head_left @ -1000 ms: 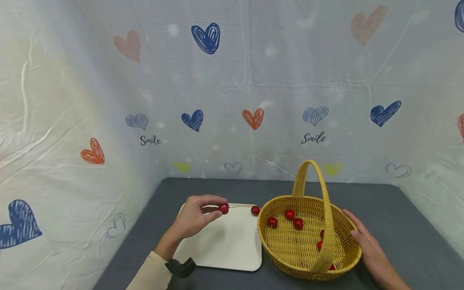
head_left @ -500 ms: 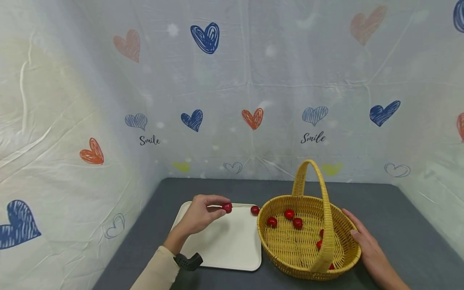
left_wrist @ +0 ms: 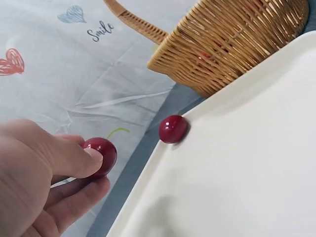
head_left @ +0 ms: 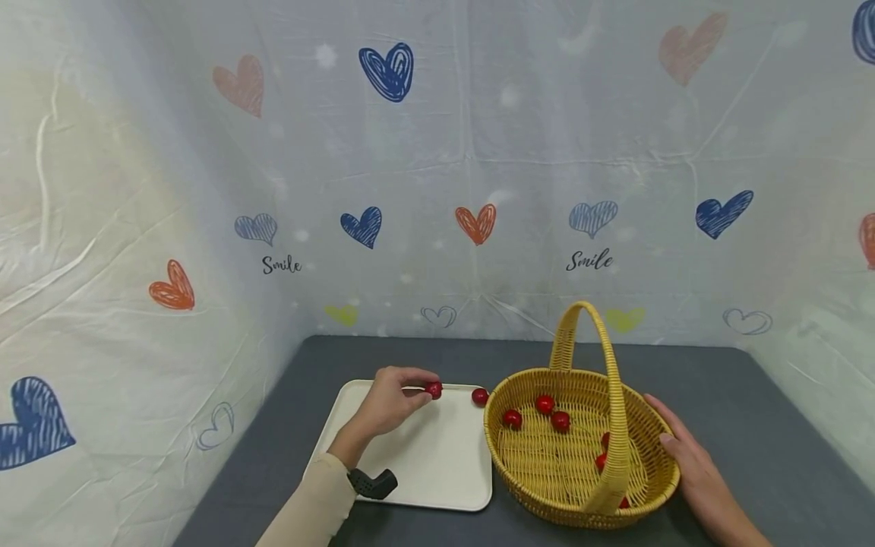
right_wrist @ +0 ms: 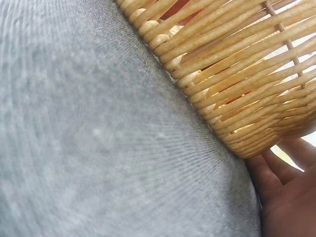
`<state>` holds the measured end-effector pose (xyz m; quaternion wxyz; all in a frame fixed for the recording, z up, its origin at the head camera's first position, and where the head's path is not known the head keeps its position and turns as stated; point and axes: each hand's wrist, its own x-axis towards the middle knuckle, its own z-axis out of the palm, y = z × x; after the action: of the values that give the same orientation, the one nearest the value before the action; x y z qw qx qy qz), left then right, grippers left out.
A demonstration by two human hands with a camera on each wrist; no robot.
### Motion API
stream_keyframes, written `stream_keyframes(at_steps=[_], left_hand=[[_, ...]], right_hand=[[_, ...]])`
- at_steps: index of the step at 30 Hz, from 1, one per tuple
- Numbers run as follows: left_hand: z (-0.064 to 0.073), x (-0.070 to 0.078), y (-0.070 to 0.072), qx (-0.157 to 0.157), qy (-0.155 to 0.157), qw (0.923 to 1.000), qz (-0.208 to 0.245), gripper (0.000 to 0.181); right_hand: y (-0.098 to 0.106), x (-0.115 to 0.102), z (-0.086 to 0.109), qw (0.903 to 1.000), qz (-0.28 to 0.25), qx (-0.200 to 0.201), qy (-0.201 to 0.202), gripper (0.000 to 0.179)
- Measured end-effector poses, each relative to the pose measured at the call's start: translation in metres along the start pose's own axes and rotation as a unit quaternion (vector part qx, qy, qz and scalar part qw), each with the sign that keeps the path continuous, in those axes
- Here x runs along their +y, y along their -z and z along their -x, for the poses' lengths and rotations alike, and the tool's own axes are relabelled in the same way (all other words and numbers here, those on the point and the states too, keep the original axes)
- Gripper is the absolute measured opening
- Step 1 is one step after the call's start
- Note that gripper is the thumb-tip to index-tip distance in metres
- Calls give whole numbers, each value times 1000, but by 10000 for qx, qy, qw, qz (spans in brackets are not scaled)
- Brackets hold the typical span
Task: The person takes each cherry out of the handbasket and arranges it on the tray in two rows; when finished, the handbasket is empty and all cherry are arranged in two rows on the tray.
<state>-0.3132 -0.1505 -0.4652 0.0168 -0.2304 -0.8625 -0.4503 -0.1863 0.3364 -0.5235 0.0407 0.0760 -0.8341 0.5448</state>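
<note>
My left hand (head_left: pixel 391 401) pinches a red cherry (left_wrist: pixel 106 155) between thumb and fingers above the far part of the white tray (head_left: pixel 431 463). Its thin green stem sticks up in the left wrist view. A second cherry (head_left: pixel 480 396) lies on the tray's rim at the far right corner, beside the yellow wicker basket (head_left: pixel 529 475). Inside the basket are several red cherries (head_left: pixel 560 422), some partly hidden behind the handle. My right hand (head_left: pixel 700 463) rests against the basket's right side, fingers extended along the outer wall and thumb at the rim.
The basket's tall arched handle (head_left: pixel 604 349) rises well above its rim. A dark grey tabletop (head_left: pixel 745 425) carries everything. Behind it and at the sides hangs a pale curtain (head_left: pixel 410 152) printed with hearts.
My left hand has moved a little to the right over the tray with the cherry. The right hand and the basket stay in place.
</note>
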Motion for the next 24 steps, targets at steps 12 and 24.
stream_keyframes(at_steps=[12, 24], left_hand=[[-14, -8, -24, -174, 246, 9982, -514, 30], [-20, -17, -37, -249, 145, 9918, -1248, 32]], right_hand=[[0, -1, -1, 10000, 83, 7, -32, 58], [0, -2, 0, 10000, 58, 43, -7, 58]])
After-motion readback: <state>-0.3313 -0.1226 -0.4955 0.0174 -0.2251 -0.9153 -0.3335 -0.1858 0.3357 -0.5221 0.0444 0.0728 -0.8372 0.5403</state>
